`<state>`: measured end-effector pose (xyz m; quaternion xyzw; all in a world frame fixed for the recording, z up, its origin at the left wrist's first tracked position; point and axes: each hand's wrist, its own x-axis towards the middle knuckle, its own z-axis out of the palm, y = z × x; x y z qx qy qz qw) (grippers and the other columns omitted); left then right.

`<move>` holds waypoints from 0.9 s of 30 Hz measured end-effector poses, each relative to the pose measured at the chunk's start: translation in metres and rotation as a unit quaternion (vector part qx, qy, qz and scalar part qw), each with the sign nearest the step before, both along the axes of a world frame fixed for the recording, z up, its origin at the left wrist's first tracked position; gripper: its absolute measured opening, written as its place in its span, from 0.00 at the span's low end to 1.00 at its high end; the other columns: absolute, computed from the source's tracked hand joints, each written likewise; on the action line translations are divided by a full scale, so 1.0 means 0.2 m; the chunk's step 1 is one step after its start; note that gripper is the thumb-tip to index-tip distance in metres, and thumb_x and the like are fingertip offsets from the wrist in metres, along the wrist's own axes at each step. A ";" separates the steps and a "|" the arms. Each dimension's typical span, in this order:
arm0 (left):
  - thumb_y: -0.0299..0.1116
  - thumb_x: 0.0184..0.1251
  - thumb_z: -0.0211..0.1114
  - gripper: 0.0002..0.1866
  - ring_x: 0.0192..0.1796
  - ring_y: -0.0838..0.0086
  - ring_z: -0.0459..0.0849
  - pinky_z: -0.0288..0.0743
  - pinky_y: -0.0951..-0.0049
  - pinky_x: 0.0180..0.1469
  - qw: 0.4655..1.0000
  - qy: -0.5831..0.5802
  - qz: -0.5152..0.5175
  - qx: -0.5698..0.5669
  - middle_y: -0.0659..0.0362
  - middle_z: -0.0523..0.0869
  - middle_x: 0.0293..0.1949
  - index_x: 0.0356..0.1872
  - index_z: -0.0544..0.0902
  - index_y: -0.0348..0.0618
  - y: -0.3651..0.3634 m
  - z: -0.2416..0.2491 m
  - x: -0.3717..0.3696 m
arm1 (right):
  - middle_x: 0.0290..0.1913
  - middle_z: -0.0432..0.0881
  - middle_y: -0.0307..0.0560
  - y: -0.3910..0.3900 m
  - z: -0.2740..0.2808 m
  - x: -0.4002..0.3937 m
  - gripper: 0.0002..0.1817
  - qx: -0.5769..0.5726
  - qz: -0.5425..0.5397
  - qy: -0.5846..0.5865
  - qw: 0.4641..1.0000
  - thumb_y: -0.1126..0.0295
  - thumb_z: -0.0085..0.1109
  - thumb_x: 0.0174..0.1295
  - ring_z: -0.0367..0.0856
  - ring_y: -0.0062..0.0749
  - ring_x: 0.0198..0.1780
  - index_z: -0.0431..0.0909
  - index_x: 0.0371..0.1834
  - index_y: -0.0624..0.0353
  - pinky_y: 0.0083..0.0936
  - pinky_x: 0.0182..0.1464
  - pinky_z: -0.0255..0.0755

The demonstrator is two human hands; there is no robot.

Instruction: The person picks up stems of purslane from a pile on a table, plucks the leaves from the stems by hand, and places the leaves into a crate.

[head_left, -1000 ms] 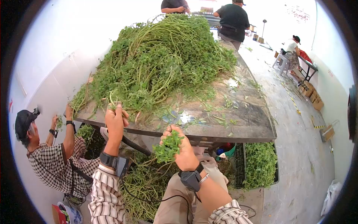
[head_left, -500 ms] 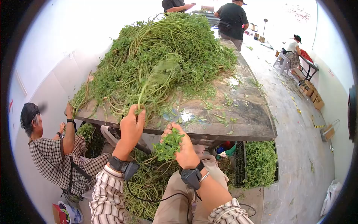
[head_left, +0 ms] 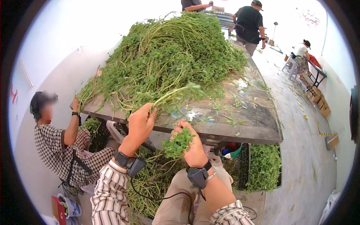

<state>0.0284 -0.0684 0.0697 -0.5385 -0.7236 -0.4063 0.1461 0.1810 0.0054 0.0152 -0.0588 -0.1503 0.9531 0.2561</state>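
Two hands, both busy: the left hand point(head_left: 140, 125) was closed around the end of a green stem point(head_left: 168, 96), and the right hand point(head_left: 192, 144) was curled around a small leafy bunch point(head_left: 179, 144). What changed was the left one: half a second earlier its stem stood nearly upright against the big pile of greens point(head_left: 168, 60), and now it leaned right, its leafy tip blurred, over the table's near side and above the right hand. I'd take that to mean the stem was loose from the pile and the hands could work on it together. The right hand hardly shifted and kept its bunch just in front of the table point(head_left: 258, 116) edge. As for room, the pile took up most of the tabletop's middle and left, while the right part had just scattered leaf bits, so I reckon there was more slack that way. The table edge ran close under the left hand's stem and looked easy to bump. A black cable point(head_left: 163, 198) drooped across the lap, and the person in the checkered shirt point(head_left: 52, 146) sat off left, well apart from the right hand.
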 end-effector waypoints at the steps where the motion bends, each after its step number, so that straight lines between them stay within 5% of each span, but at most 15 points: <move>1: 0.28 0.61 0.63 0.07 0.21 0.58 0.75 0.68 0.68 0.24 1.000 -0.005 -0.006 0.013 0.48 0.79 0.25 0.39 0.80 0.40 0.00 -0.01 -0.01 | 0.25 0.68 0.30 0.00 0.00 0.00 0.07 -0.004 -0.011 -0.001 1.000 0.62 0.53 0.66 0.67 0.19 0.27 0.69 0.37 0.51 0.20 0.33 0.66; 11: 0.28 0.60 0.63 0.08 0.23 0.59 0.76 0.69 0.68 0.26 1.000 -0.006 -0.008 -0.014 0.49 0.81 0.29 0.39 0.81 0.40 -0.02 -0.01 0.01 | 0.24 0.65 0.31 0.01 0.10 0.02 0.10 0.122 -0.082 -0.114 0.983 0.64 0.56 0.64 0.64 0.16 0.24 0.71 0.41 0.58 0.18 0.29 0.63; 20: 0.28 0.59 0.63 0.08 0.25 0.57 0.76 0.69 0.67 0.27 0.997 -0.033 -0.064 -0.006 0.50 0.80 0.29 0.39 0.81 0.40 -0.03 -0.04 -0.04 | 0.28 0.73 0.35 0.02 0.05 -0.05 0.16 0.235 -0.166 -0.193 0.938 0.65 0.60 0.61 0.73 0.19 0.28 0.77 0.46 0.66 0.19 0.29 0.68; 22: 0.27 0.61 0.63 0.08 0.26 0.65 0.73 0.67 0.69 0.29 0.992 -0.017 -0.109 -0.060 0.53 0.78 0.28 0.39 0.80 0.35 -0.04 -0.02 -0.04 | 0.33 0.79 0.40 0.02 0.00 -0.11 0.18 0.414 -0.317 -0.234 0.821 0.66 0.59 0.61 0.75 0.26 0.29 0.76 0.46 0.72 0.25 0.33 0.71; 23: 0.27 0.61 0.63 0.08 0.26 0.65 0.73 0.67 0.69 0.29 0.992 -0.017 -0.108 -0.061 0.53 0.78 0.28 0.39 0.80 0.35 -0.05 -0.01 -0.03 | 0.33 0.79 0.40 0.03 -0.02 -0.12 0.18 0.413 -0.316 -0.234 0.821 0.66 0.59 0.61 0.75 0.26 0.29 0.76 0.46 0.72 0.25 0.33 0.71; 25: 0.26 0.61 0.63 0.07 0.27 0.64 0.73 0.67 0.69 0.29 0.990 -0.013 -0.102 -0.092 0.52 0.78 0.29 0.38 0.80 0.34 -0.06 0.01 -0.03 | 0.35 0.82 0.53 0.02 -0.01 -0.13 0.19 0.541 -0.415 -0.265 0.682 0.66 0.56 0.62 0.79 0.37 0.31 0.74 0.47 0.73 0.32 0.36 0.72; 27: 0.27 0.59 0.63 0.08 0.26 0.61 0.74 0.67 0.68 0.29 0.991 -0.008 -0.103 -0.082 0.52 0.77 0.29 0.38 0.81 0.36 -0.06 0.02 -0.03 | 0.33 0.80 0.57 0.01 0.03 -0.08 0.17 0.550 -0.349 -0.315 0.690 0.66 0.56 0.62 0.79 0.43 0.31 0.76 0.45 0.71 0.34 0.36 0.71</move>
